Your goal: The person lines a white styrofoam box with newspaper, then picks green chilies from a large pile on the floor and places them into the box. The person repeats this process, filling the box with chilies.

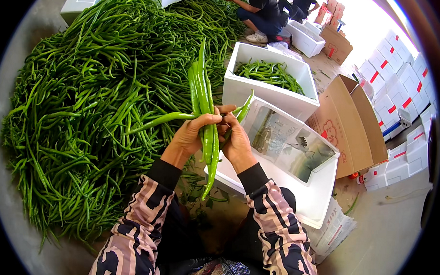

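Note:
My left hand (192, 134) is closed around a small bundle of long green chili peppers (204, 89), which point up and down past the thumb. One more pepper (162, 119) sticks out sideways to the left from the same grip. Close against it, my right hand (237, 138) holds a single green pepper (245, 108) by its lower part. The fingertips of both hands meet near the stems, so the exact grip there is hidden. To the left spreads a big heap of green chili peppers (94, 107). Below my right hand stands a white foam box (294, 191) with printed sheets (278, 132) along its inner wall.
Behind it, another foam box (270, 95) holds green peppers (269, 74). An open cardboard box (345, 131) stands at the right, before stacked white foam boxes (385, 81). A person (262, 11) crouches at the heap's far end. Printed paper (333, 228) lies near my right elbow.

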`<state>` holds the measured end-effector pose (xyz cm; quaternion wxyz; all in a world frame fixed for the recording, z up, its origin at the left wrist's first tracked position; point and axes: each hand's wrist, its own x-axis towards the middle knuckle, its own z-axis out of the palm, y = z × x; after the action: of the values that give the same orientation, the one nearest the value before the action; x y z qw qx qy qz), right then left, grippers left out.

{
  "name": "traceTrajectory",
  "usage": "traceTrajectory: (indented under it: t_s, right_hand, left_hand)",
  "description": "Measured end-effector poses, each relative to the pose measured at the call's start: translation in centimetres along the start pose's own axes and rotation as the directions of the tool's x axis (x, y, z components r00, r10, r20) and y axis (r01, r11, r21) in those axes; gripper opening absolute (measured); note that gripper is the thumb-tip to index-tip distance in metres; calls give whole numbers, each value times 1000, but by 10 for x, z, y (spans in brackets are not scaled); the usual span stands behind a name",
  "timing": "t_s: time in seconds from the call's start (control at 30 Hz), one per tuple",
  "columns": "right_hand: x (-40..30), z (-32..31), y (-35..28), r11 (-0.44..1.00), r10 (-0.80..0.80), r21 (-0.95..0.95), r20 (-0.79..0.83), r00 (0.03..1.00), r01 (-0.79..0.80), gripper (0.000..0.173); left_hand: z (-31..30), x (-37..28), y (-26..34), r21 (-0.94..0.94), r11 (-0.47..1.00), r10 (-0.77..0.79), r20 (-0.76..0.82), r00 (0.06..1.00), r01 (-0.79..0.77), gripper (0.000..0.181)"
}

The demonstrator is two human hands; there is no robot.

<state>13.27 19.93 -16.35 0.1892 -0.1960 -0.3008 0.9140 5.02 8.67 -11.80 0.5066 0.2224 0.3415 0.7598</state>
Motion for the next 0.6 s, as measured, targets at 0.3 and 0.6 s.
traceTrajectory:
  t_s: [0.3,0.6]
  right_hand:
    - [2,-6,-47,925,-369,16,-196,908,380,32]
    - [4,-94,-154,622,-713,200,-256,653,757,32]
  left_hand:
    - [8,-10,-1,17,995,99,-12,995,-98,59]
    - [20,-30,4,187,979,66,101,993,-84,67]
